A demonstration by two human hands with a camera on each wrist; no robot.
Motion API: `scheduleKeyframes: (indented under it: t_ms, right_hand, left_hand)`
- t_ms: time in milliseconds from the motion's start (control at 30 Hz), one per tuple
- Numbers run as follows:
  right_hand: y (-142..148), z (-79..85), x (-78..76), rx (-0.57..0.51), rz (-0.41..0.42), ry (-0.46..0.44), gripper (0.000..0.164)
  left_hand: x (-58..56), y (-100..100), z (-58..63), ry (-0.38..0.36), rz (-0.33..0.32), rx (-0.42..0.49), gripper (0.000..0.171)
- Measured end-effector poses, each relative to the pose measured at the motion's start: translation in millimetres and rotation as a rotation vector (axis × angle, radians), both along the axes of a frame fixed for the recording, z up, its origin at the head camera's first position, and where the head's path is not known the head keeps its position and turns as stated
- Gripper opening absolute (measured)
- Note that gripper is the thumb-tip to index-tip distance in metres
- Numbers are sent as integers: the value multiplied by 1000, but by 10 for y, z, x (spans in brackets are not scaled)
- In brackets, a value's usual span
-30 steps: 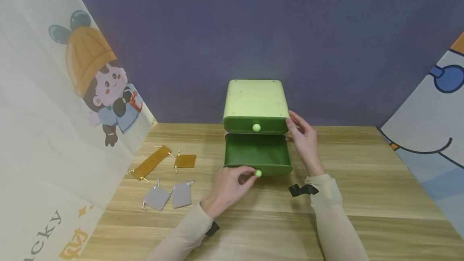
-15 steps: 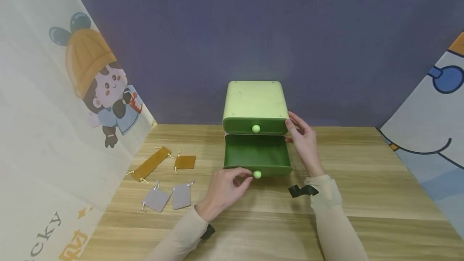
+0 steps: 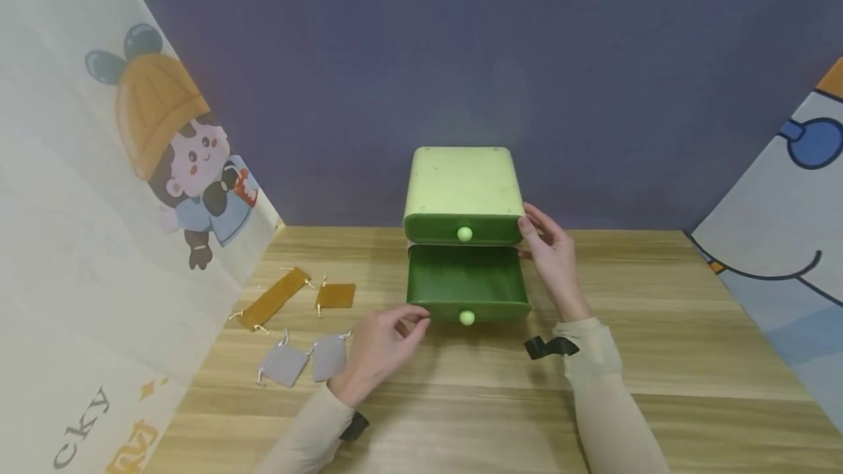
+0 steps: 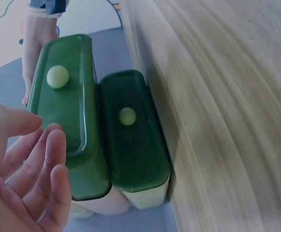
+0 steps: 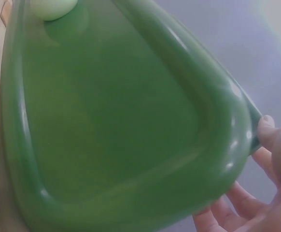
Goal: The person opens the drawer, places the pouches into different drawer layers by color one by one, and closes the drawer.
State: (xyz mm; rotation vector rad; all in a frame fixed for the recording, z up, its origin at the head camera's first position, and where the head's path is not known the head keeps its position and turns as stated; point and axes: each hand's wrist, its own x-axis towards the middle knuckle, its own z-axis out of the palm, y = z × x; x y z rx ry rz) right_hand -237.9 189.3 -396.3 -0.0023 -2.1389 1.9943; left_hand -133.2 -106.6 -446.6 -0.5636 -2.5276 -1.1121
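Note:
A small two-drawer cabinet (image 3: 464, 180) with a pale green top and dark green fronts stands against the back wall. Its lower drawer (image 3: 467, 276) is pulled out and shows a bare green inside; the upper drawer (image 3: 435, 228) is closed. Left of the lower drawer's round knob (image 3: 467, 317), my left hand (image 3: 382, 346) hovers by the front corner, fingers loosely bent and holding nothing. My right hand (image 3: 553, 258) rests against the cabinet's right side, thumb at the upper front corner and fingers along the side. The right wrist view shows that thumb (image 5: 266, 128) beside the green front.
On the wooden table (image 3: 632, 401) at left lie a long brown drawstring pouch (image 3: 275, 300), a small brown pouch (image 3: 337, 295) and two grey pouches, one (image 3: 285, 364) beside the other (image 3: 329, 357). Printed panels flank both sides, and a dark wall (image 3: 461, 57) closes the back.
My left hand has let go of the lower knob and moved left, away from it. The lower drawer stays pulled out, and my right hand keeps its place.

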Motion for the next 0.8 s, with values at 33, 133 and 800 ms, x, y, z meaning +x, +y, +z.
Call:
scheduleKeyframes:
  t_ms: [33, 133, 800]
  right_hand:
    - [2, 3, -1, 0, -1, 0, 55]
    - [9, 12, 2, 5, -2, -1, 55]
    - [28, 3, -6, 18, 12, -5, 55]
  left_hand:
    - [-2, -17, 6, 2, 5, 4, 11]
    - [-5, -59, 15, 12, 19, 2, 11]
    - [108, -445, -71, -84, 143, -46, 12]
